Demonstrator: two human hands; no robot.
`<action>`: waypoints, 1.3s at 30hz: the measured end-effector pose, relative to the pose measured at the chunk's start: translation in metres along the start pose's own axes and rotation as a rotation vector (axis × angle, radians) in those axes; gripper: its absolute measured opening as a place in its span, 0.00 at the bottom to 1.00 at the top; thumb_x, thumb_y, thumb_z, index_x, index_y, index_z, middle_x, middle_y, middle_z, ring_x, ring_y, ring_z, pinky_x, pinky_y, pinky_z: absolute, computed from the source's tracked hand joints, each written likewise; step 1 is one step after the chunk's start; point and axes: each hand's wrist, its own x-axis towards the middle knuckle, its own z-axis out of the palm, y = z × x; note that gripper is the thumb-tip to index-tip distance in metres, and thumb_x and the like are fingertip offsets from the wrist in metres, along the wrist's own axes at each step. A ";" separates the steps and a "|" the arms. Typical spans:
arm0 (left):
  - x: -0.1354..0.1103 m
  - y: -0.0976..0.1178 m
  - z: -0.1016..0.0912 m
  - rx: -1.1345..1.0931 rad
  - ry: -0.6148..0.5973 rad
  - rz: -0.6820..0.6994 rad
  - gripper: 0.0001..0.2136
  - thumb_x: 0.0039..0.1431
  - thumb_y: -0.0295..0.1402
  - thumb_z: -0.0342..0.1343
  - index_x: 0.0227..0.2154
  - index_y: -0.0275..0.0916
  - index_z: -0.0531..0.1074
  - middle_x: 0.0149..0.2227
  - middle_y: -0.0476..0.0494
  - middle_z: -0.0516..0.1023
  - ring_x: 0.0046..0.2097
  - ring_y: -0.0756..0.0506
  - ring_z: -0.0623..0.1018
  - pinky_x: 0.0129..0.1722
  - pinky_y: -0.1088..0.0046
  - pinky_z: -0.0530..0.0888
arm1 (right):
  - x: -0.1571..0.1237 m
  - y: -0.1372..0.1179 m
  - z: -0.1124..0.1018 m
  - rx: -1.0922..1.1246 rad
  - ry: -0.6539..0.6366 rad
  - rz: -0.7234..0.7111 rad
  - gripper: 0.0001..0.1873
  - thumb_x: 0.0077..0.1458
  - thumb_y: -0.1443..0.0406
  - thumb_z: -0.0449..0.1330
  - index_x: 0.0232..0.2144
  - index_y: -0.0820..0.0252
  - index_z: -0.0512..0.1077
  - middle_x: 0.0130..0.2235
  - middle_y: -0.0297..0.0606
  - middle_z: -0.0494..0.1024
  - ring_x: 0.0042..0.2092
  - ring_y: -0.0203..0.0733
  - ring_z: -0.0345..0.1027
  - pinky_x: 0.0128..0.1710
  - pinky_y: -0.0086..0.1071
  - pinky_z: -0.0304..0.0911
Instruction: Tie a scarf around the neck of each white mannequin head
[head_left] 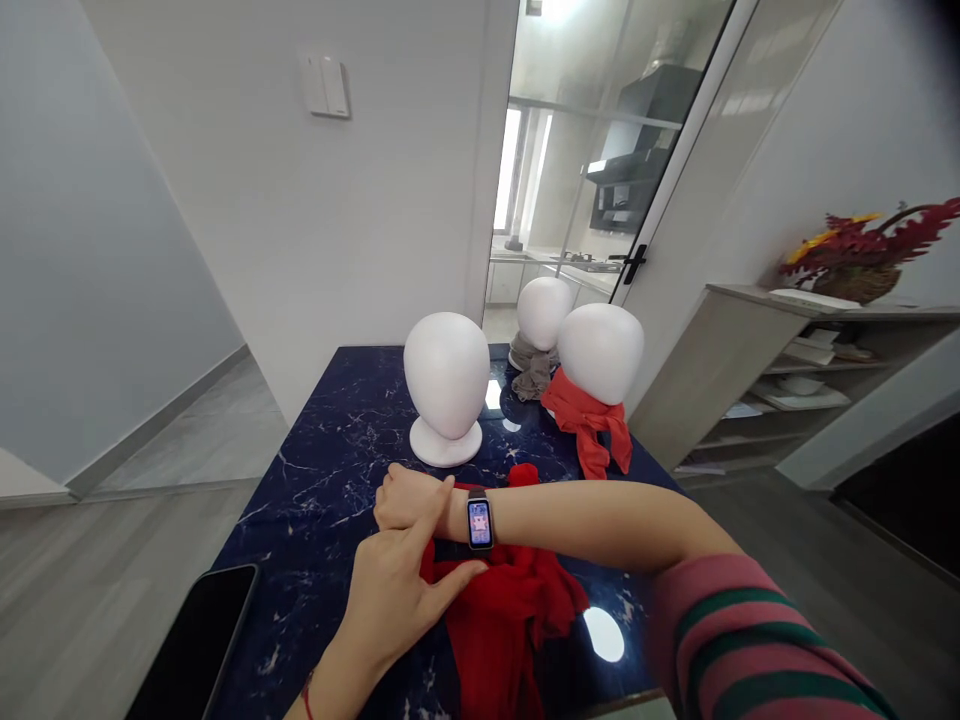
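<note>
My right forearm lies across the front of the table, with a lit smartwatch (479, 521) strapped on the wrist. My right hand (409, 500) has its fingers curled in, and nothing shows in it. Against that wrist rests my left hand (397, 590), its thumb and index finger spread on either side near the watch; its other fingers are mostly hidden. Beneath both hands a bright red scarf (499, 620) lies crumpled on the table, partly covered by the arm. A bare white mannequin head (446, 375) stands upright just beyond my right hand.
Farther right, one white head (600, 350) wears an orange-red scarf (589, 420); behind it another head (544, 312) has a grey scarf (534, 370). A black phone (199, 640) lies on the left edge of the dark blue marbled table (300, 480). Shelves (795, 370) stand at right.
</note>
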 end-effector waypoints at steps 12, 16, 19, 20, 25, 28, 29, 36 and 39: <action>0.001 0.001 -0.004 -0.011 -0.189 -0.099 0.29 0.57 0.51 0.50 0.60 0.46 0.60 0.22 0.50 0.77 0.24 0.46 0.75 0.26 0.74 0.67 | 0.000 -0.008 -0.005 0.071 -0.011 -0.045 0.07 0.57 0.68 0.54 0.31 0.61 0.72 0.35 0.34 0.78 0.34 0.37 0.68 0.38 0.32 0.57; 0.001 -0.006 -0.006 -0.128 -0.269 -0.174 0.32 0.54 0.51 0.53 0.61 0.46 0.58 0.30 0.47 0.79 0.32 0.43 0.78 0.34 0.71 0.71 | -0.011 -0.004 0.025 0.295 0.033 0.033 0.06 0.57 0.67 0.55 0.34 0.60 0.73 0.35 0.33 0.77 0.36 0.38 0.69 0.41 0.33 0.59; -0.001 -0.026 -0.015 -0.252 -0.347 -0.218 0.31 0.56 0.46 0.53 0.62 0.47 0.55 0.34 0.48 0.79 0.34 0.45 0.78 0.36 0.72 0.72 | -0.043 0.000 0.049 0.557 0.103 0.127 0.08 0.55 0.72 0.54 0.36 0.62 0.73 0.35 0.36 0.78 0.36 0.38 0.70 0.38 0.29 0.61; -0.002 -0.035 -0.019 -0.238 -0.370 -0.252 0.29 0.58 0.44 0.51 0.62 0.47 0.55 0.34 0.48 0.79 0.34 0.45 0.78 0.36 0.72 0.72 | -0.058 0.001 0.055 0.668 0.159 0.182 0.10 0.54 0.73 0.54 0.37 0.63 0.73 0.36 0.37 0.78 0.36 0.37 0.70 0.38 0.27 0.62; -0.003 -0.073 -0.026 0.137 -0.438 -0.384 0.20 0.56 0.26 0.46 0.50 0.47 0.71 0.42 0.43 0.79 0.41 0.40 0.79 0.38 0.67 0.71 | -0.129 0.001 0.069 1.128 0.592 0.583 0.18 0.48 0.75 0.51 0.40 0.62 0.74 0.41 0.38 0.78 0.41 0.40 0.71 0.44 0.31 0.63; 0.000 -0.079 -0.020 0.212 -0.520 -0.366 0.22 0.52 0.20 0.43 0.43 0.46 0.75 0.42 0.43 0.78 0.40 0.41 0.79 0.38 0.68 0.71 | -0.155 0.001 0.075 1.121 0.785 0.821 0.21 0.41 0.75 0.50 0.37 0.60 0.75 0.40 0.38 0.78 0.43 0.43 0.70 0.48 0.37 0.62; 0.001 -0.080 -0.016 0.210 -0.537 -0.360 0.23 0.52 0.19 0.42 0.43 0.46 0.75 0.42 0.43 0.78 0.40 0.42 0.79 0.38 0.68 0.72 | -0.161 0.001 0.078 1.138 0.844 0.894 0.21 0.39 0.75 0.50 0.36 0.60 0.75 0.40 0.39 0.78 0.43 0.44 0.70 0.48 0.38 0.62; -0.001 -0.083 -0.002 0.146 -0.565 -0.402 0.24 0.50 0.20 0.50 0.52 0.37 0.70 0.50 0.33 0.75 0.51 0.35 0.75 0.51 0.54 0.67 | -0.186 -0.007 0.100 1.938 0.858 0.954 0.12 0.36 0.67 0.59 0.30 0.59 0.71 0.32 0.35 0.74 0.30 0.38 0.67 0.29 0.30 0.63; 0.000 -0.061 -0.017 -0.243 -0.568 -0.324 0.36 0.43 0.27 0.63 0.59 0.45 0.61 0.61 0.35 0.62 0.61 0.34 0.63 0.58 0.53 0.60 | -0.173 -0.020 0.077 1.974 0.779 0.776 0.08 0.41 0.66 0.59 0.29 0.60 0.72 0.32 0.35 0.75 0.32 0.38 0.69 0.34 0.31 0.65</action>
